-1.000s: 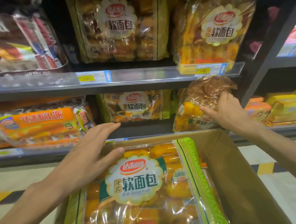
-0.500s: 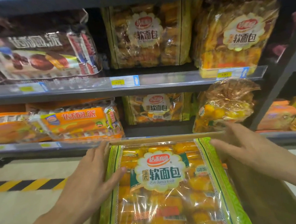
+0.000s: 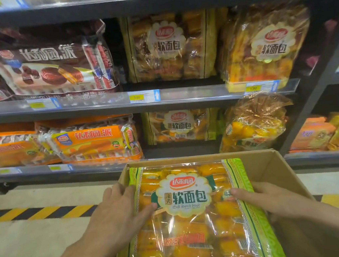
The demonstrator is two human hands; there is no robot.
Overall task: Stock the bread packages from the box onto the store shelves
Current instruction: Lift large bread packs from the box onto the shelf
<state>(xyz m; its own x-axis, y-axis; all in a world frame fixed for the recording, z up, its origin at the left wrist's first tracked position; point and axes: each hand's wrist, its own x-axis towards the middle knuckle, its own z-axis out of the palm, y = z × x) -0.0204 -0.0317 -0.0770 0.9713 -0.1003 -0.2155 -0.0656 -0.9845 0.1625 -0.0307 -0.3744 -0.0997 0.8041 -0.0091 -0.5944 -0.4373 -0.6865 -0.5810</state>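
The bread package (image 3: pixel 194 213) in the box (image 3: pixel 273 165) reads "法式 软面包" and "Soft French bread". Above the box, the shelf-edge price tag (image 3: pixel 137 97) reads 9.80, and the bag (image 3: pixel 168 46) above it shows "软面包".

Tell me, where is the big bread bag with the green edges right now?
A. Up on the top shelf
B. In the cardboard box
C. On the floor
B: the bread bag lies in the cardboard box, with the left hand and right hand on its sides.
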